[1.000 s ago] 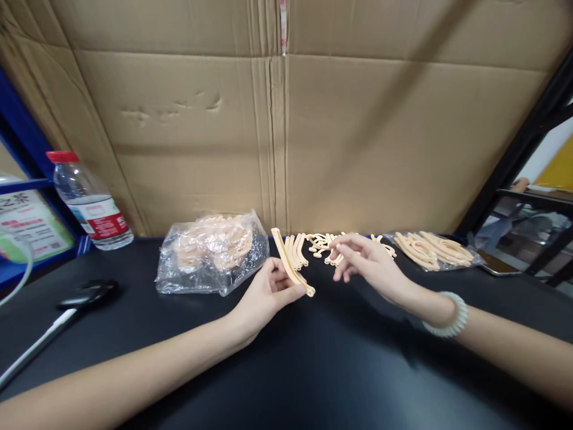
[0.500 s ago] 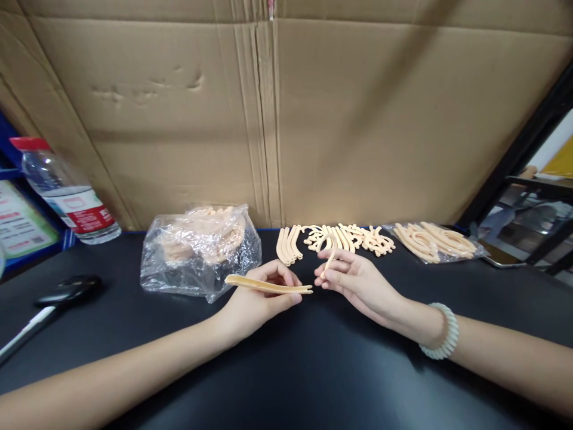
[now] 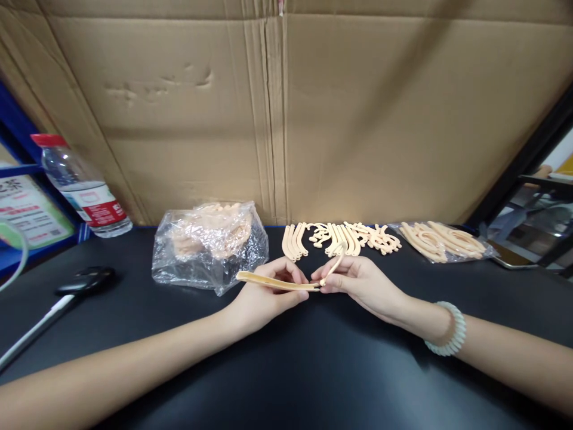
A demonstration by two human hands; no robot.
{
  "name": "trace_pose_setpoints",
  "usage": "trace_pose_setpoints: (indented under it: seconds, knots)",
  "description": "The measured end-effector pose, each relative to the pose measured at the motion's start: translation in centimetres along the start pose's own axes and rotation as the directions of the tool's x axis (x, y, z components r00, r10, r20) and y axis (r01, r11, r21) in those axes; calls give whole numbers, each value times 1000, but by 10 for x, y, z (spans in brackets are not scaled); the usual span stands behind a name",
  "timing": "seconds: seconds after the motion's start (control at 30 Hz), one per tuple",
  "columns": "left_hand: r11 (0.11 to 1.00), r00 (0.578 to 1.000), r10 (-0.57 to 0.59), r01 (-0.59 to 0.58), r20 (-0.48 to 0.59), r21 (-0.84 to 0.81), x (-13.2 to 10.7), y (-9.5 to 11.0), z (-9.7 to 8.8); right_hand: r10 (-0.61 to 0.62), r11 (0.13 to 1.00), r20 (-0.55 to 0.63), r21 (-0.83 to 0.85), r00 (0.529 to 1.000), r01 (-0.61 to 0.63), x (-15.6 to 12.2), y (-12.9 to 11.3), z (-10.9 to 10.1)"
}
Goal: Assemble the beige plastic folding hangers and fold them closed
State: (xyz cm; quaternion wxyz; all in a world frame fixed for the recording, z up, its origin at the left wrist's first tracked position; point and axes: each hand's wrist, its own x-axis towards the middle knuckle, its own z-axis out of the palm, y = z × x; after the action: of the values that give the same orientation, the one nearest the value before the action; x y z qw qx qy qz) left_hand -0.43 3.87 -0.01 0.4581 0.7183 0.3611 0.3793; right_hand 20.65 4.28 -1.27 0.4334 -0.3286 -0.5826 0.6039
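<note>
Between thumb and fingers, my left hand [image 3: 268, 294] pinches a long, slightly curved beige strip [image 3: 268, 281], wood-like, with a notched right end. My right hand [image 3: 358, 282] grips a thin curved beige piece [image 3: 335, 266] that stands up at a slant, its lower end at the strip's notch. The two ends meet or nearly meet; I cannot tell whether they are joined. Behind the hands, several matching curved strips [image 3: 294, 240] lie side by side, beside a row of more strips [image 3: 342, 239] and a pile of small curved pieces [image 3: 380, 239].
A clear plastic bag [image 3: 210, 245] of beige pieces sits back left, and a flatter bag [image 3: 443, 242] back right. A water bottle [image 3: 89, 191] and a black object with a white cable [image 3: 87, 280] are at left. Cardboard [image 3: 380, 107] walls the black table's [image 3: 340, 370] back.
My right hand has brought the thin curved piece left to the notched end of the strip. The whole view has shifted slightly, so the background sits farther right.
</note>
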Motion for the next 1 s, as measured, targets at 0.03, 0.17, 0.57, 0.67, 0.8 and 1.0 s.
trace_pose_setpoints:
  seconds: [0.03,0.17,0.57,0.67,0.8,1.0]
  knots:
    - [1000,1000,4,-4,1,1,0,0,0,14,1000,18,-13,1000,-13,0,-1,0]
    - [1000,1000,24,-24,-17,-7,-2,0,1,52,997,89,-68,995,-46,0,-3,1]
    - [995,997,63,-60,40,-78,-5,-1,2,83,983,92,-170,992,-66,-1,-8,7]
    - [994,996,81,-78,46,-70,-5,-1,2,78,982,84,-177,993,-62,-1,-8,8]
    - [993,992,114,-112,62,-35,-7,-1,2,86,982,85,-176,993,-70,-1,-10,8]
    - [992,990,128,-126,57,-26,-6,-2,2,76,979,79,-196,994,-59,-2,-10,10]
